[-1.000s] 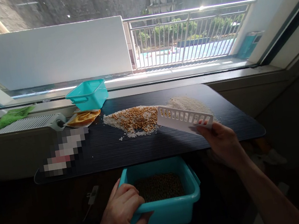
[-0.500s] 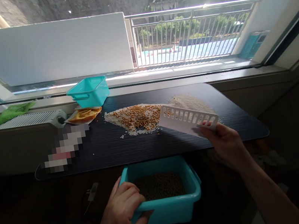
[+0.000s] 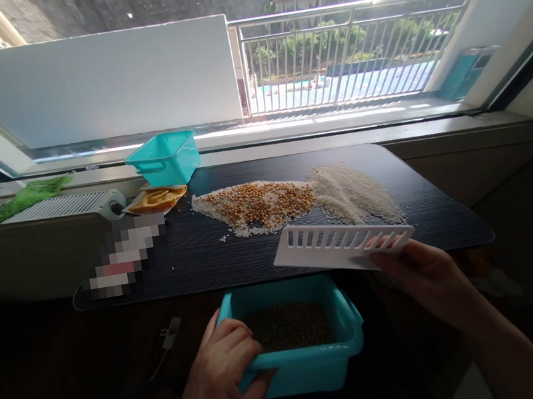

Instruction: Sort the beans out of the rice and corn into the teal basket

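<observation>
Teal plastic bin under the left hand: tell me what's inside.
The teal plastic bin holds a layer of small brownish pieces, possibly beans. They cover its bottom, and the left hand hides part of its left side.

The left hand (image 3: 222,368), bare, reaches up and rightward from the lower edge of view, its back toward the camera, fingers (image 3: 237,335) bent over in a firm grip and thumb (image 3: 257,393) set below them. The right hand (image 3: 424,272), likewise bare, is held higher and well apart from the left, closed in a pinch, with its fingers partly hidden and pointing leftward. The right forearm (image 3: 516,342) slants in from the lower right corner, sleeveless where visible, the wrist (image 3: 466,309) nearly straight.
</observation>
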`<state>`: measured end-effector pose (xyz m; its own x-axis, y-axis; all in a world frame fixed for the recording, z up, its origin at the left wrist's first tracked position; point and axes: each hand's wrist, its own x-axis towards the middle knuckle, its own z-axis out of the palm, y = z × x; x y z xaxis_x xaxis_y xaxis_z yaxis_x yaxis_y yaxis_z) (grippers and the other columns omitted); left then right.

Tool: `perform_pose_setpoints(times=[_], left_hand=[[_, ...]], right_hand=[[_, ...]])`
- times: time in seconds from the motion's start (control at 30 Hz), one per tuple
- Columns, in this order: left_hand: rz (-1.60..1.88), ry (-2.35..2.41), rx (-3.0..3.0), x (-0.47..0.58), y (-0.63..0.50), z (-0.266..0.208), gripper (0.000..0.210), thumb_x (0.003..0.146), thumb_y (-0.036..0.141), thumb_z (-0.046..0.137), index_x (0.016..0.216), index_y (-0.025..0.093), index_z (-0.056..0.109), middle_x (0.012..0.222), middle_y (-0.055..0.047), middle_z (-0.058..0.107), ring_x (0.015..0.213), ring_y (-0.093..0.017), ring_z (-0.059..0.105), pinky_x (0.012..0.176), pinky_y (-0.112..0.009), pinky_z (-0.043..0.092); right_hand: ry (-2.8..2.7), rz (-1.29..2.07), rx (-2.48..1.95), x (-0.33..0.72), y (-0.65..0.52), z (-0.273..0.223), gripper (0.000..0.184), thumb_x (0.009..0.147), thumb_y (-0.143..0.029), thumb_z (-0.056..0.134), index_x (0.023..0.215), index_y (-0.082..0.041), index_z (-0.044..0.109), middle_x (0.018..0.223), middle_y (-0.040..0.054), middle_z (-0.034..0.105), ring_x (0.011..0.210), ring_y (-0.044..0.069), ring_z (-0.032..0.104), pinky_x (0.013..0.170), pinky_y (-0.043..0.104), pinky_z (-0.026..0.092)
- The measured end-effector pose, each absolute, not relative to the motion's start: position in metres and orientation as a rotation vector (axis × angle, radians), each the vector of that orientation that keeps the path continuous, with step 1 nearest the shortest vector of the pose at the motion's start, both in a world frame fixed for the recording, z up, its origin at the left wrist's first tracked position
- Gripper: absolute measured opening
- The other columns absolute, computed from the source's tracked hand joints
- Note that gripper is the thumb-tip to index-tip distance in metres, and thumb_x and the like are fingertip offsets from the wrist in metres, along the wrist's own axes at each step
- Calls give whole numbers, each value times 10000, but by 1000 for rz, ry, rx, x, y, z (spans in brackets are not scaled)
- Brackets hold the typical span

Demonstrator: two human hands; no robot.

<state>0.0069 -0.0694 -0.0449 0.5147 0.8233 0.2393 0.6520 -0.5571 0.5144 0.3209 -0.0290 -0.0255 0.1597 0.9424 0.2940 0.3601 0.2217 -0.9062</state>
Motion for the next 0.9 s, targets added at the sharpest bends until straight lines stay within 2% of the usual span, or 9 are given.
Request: perform_pose_setpoints(times=[0.17,0.4,0.63,0.9], left_hand=[[610,1223,2406,6,-69,-43,152,835,106,573,719,201,598,752,-10,661,813,-209,634,1019,-528,462],[661,1252,2392,6,-69,-43,149,814,98,581,719,204,622,751,-10,674,814,-212,647,1009,-512,484],[611,1239,2423,5,-69,-46,152,845,113,567,725,200,598,764,-16,661,814,-206,632,1036,-550,445],[593,1244,2442,3,-69,-44,157,860,116,549,732,198,591,775,-24,665,827,-213,630,1032,-561,433]], right_hand=[[-1279,515,-1354,305,4,-31,349,740,-520,736,892,-208,770,861,41,774,838,246,722,814,426,601],[-1336,572,-1345,300,17,-29,336,776,-500,711,913,-196,757,867,39,773,833,235,712,843,440,574],[-1306,603,-1326,298,14,-26,305,771,-477,724,901,-204,760,862,30,767,836,220,712,839,410,578],[-1321,661,-1348,301,10,-23,333,743,-500,744,882,-198,765,853,34,772,825,238,714,845,444,579]])
